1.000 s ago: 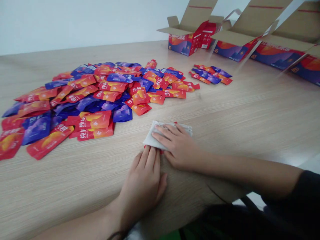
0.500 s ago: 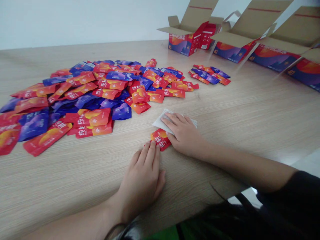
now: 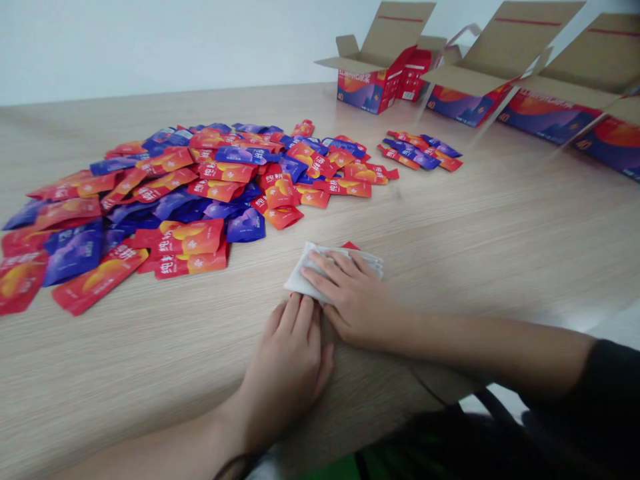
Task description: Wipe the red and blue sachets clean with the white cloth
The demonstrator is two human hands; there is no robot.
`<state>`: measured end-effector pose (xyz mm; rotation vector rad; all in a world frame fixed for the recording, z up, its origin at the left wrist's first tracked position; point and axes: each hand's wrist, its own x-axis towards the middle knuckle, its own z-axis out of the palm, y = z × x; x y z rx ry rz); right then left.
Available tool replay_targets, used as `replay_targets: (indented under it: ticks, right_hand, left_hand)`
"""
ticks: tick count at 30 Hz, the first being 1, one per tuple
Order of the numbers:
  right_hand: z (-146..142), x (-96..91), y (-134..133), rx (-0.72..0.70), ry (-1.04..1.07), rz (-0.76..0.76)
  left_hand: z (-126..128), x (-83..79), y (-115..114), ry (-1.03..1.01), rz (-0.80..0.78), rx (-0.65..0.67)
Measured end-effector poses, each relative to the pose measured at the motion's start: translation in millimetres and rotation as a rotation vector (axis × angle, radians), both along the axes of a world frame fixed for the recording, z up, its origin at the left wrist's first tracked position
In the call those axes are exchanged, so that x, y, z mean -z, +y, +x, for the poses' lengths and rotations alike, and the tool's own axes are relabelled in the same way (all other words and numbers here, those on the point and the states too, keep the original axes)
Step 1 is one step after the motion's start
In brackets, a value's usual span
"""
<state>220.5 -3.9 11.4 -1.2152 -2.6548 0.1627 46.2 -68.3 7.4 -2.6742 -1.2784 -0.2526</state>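
Red pouch (image 3: pixel 351 246) on the worktop (image 3: pixel 460 247), mostly hidden beneath a folded white cloth (image 3: pixel 303 272), its near end under the left hand's (image 3: pixel 289 353) fingertips, apparently to steady it, while the right hand (image 3: pixel 358 299) rests flat over the cloth, neither grip curled around anything.
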Motion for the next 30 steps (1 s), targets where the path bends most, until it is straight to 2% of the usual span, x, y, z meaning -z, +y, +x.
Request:
replay_targets:
  ticks: [5,6,10,11,14,15,20,21,25,26,30]
  right_hand:
    - [4.8,-0.5,5.7,0.197,-0.008,0.002]
    - [4.9,-0.2,4.8,0.180,-0.010,0.008]
    - [3.8,1.3,3.4,-0.040,0.004,0.001]
    - [4.1,1.6,5.3,-0.028,0.010,-0.003]
    - [5.3,1.9,10.4,0.149,0.019,0.004]
    - [5.1,1.8,9.9,0.169,0.018,0.012]
    - [3.7,-0.3,2.8,-0.117,0.011,-0.002]
    - [4.6,-0.6,4.4,-0.098,0.011,-0.008]
    - [7.5,0.3,11.4,0.184,-0.004,0.014]
    - [6.7,0.8,10.2,0.191,-0.010,0.024]
    - [2.9,1.2,2.7,-0.045,-0.024,0.013]
  left_hand:
    - [-0.7,-0.2,0.5,0.008,-0.005,0.026]
    - [-0.9,-0.4,0.4,0.008,-0.005,0.031]
    - [-1.0,-1.2,-0.5,-0.001,0.031,0.039]
    - [-1.0,-1.2,-0.7,0.001,0.040,0.040]
    - [-0.5,-0.3,-1.3,0.004,0.048,0.041]
    - [-0.1,-0.1,-1.6,0.000,0.044,0.035]
    - [2.1,-1.0,-4.2,-0.004,0.019,-0.054]
    - [2.3,-1.2,-4.6,0.000,0.023,-0.063]
    - [1.4,0.2,-5.2,0.019,0.036,-0.045]
    - [0.9,1.0,-5.2,0.020,0.032,-0.039]
    - [-0.4,3.0,-4.8,0.023,0.017,-0.021]
